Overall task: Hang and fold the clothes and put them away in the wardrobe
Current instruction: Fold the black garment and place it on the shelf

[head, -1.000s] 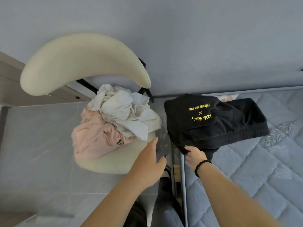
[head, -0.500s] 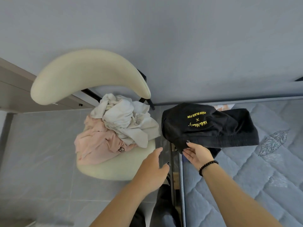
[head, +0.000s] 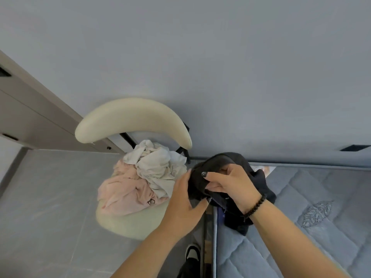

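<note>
Both hands grip the black garment (head: 218, 163), bunched up and lifted above the near edge of the mattress (head: 301, 227): the left hand (head: 185, 203) clasps its left side with the thumb curled under, and the right hand (head: 230, 183) has its fingers curled round the middle. Just left, a pink garment (head: 124, 191) and a white garment (head: 158, 167) lie piled on the cream chair (head: 128, 221).

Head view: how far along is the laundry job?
Done: nothing visibly put away; no wardrobe in view. In hand: left hand and right hand both grip the black garment over the mattress edge. Left: pink and white clothes piled on the chair.
</note>
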The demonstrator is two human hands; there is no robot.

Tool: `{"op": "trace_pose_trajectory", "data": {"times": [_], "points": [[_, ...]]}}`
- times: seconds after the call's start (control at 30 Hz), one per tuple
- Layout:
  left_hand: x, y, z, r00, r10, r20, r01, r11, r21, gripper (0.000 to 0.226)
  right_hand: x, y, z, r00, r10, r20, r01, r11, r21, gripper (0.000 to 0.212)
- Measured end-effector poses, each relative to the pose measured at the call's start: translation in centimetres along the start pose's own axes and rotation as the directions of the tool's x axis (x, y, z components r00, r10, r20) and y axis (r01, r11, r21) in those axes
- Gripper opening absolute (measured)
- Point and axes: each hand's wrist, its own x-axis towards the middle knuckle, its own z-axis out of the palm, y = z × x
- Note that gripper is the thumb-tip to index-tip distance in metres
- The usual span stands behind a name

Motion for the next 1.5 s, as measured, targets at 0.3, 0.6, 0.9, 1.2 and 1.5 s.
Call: {"op": "trace_pose_trajectory", "data": {"times": [0.3, 0.6, 0.9, 1.2, 1.5], "points": [[-3.2, 2.8, -6.7, 0.987, 0.049, -0.155, -0.051, 0.999, -0.01, 0.018, -2.5, -4.0, 6.4, 0.956, -0.22, 0.193, 0.266, 0.928, -0.26, 0.006], [-8.9, 4.6, -14.8, 0.848, 0.226, -0.479, -0.194, 0.974, 0.116, 0.027, -6.2, -3.1, 13.4, 0.882, -0.278, 0.382, 0.358, 0.92, -0.158, 0.015], [-22.6, 3.6, -26.0, 0.707, 0.245, -0.663, -0.236, 0.966, 0.105, 0.027, -10.6, 3.3, 23.1, 0.762, -0.12, 0.636, 0.561, 0.614, -0.556, 0.003], [-42.4, -0.3, -35.4, 0.685, 0.185, -0.704, -0.204, 0.977, 0.058, 0.043, -20.2, 8.4, 39.4, 0.566, -0.241, 0.788, 0.794, 0.414, -0.444, 0.019], [-61.7, -2.3, -42.3, 0.825, 0.045, -0.563, 0.222, 0.89, 0.398, 0.04, -34.5, 14.3, 55.1, 0.303, -0.224, 0.926, 0.836, 0.528, -0.146, 0.014]]}}
